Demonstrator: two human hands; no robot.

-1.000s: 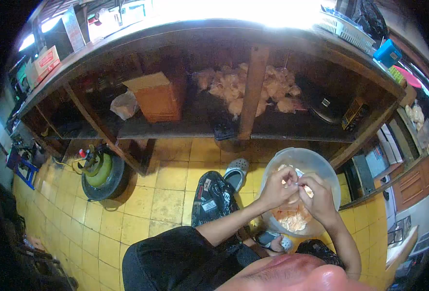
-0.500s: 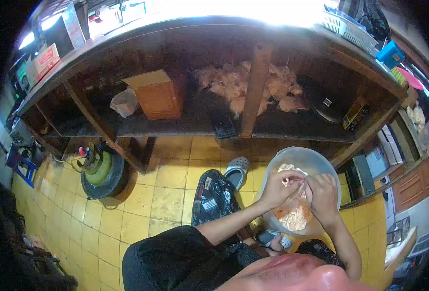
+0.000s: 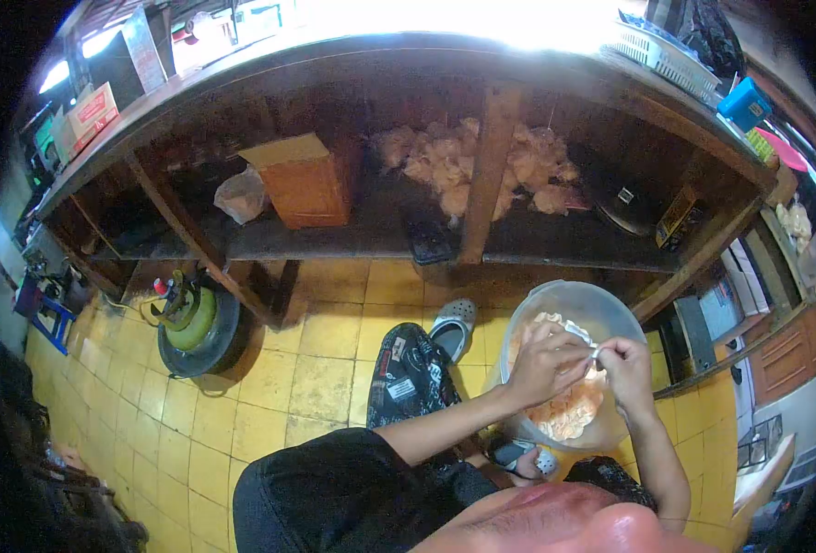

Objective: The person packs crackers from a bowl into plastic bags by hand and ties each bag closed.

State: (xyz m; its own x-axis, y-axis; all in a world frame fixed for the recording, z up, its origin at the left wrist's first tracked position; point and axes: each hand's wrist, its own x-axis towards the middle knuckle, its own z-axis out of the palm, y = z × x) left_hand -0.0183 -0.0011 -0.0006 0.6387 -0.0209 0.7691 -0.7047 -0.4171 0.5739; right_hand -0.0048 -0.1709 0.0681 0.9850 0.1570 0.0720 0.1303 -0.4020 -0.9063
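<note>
My left hand (image 3: 548, 365) and my right hand (image 3: 625, 370) meet above a translucent plastic tub (image 3: 631, 316). Fingers of both hands are pinched together on a small whitish piece of plastic (image 3: 595, 354), which looks like the gathered top of a clear plastic bag. The bag's lower part is hidden by my left hand or blends with what lies beneath. Inside the tub are cream and orange pieces with ruffled edges (image 3: 566, 417), too blurred to name surely.
A wooden shelf unit (image 3: 362, 241) spans the front, holding several filled clear bags (image 3: 440, 166) and a cardboard box (image 3: 302, 189). A green gas cylinder (image 3: 191, 318) stands in a black basin (image 3: 233, 336) at left. A grey clog (image 3: 454, 327) is on the yellow tiles.
My left hand has turned over and its back now shows. My right hand has shifted slightly right, and the whitish plastic now shows between the fingertips.
</note>
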